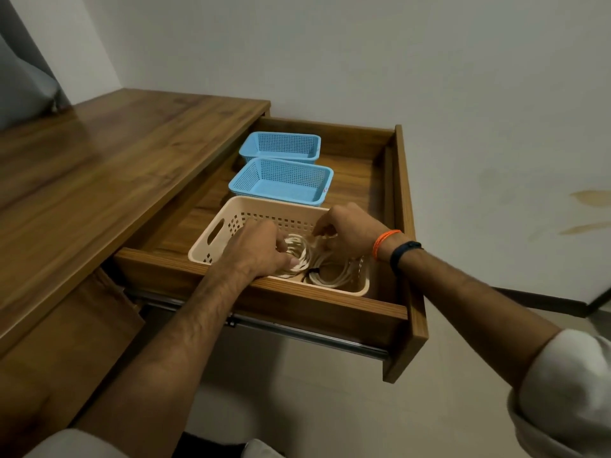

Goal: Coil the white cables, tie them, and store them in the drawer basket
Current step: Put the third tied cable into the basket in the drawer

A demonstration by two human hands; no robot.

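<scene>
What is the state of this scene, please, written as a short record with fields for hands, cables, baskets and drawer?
left hand: left hand grips a coil of white cable inside the beige basket
right hand: right hand pinches cable over the same basket
tied coil: tied coil with a dark tie lies in the basket's near right part
blue baskets: two blue baskets, empty, behind the beige one
drawer: drawer pulled open
</scene>
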